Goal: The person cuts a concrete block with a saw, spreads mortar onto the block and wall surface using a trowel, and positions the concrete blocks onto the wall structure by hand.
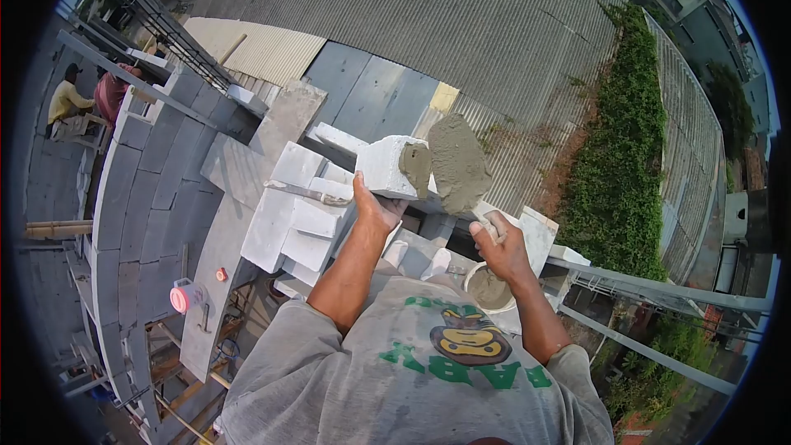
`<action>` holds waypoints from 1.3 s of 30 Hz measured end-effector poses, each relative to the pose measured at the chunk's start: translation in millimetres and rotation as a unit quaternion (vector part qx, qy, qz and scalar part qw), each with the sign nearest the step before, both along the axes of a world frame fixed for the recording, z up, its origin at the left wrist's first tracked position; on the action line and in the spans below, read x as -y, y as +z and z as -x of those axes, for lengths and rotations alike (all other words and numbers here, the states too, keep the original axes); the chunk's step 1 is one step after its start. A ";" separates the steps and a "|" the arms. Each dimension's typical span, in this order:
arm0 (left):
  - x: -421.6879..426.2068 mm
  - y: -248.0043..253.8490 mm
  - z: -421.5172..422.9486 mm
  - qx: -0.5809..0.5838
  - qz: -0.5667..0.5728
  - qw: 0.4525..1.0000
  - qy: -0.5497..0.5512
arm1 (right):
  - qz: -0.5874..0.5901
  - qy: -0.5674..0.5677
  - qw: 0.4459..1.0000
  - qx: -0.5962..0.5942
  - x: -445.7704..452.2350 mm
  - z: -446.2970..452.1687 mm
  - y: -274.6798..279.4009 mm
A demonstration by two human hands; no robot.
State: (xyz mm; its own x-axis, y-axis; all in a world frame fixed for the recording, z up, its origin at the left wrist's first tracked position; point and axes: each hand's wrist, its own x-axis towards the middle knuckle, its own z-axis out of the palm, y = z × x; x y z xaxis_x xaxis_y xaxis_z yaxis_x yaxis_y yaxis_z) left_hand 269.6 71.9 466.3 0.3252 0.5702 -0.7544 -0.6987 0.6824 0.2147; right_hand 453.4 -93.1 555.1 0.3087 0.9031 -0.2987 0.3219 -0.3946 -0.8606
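A white block (382, 166) is held up by my left hand (379, 208), its fingers wrapped under and beside it. Grey mortar (416, 166) coats part of the block's right end. My right hand (501, 249) is closed around the handle of a trowel (486, 218), whose blade lies hidden under a thick load of mortar (458, 163) close to the block's coated end. Below the trowel, near my right forearm, is a round bucket (470, 287) with mortar inside. Left of my left hand, a long tool (306, 192) rests on stacked white blocks (309, 235).
Two people (70, 99) (111, 95) are at the far left beyond a grey block wall (156, 198). A pink-and-white container (183, 297) and a hammer (204, 318) rest on a board. Metal rails (659, 284) run right. Corrugated roofs (395, 8) lie ahead.
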 end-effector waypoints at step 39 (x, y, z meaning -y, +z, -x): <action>-3.3 -7.0 14.3 -0.010 -0.100 0.995 0.014 | 0.133 0.098 0.976 -0.143 -46.6 9.8 2.7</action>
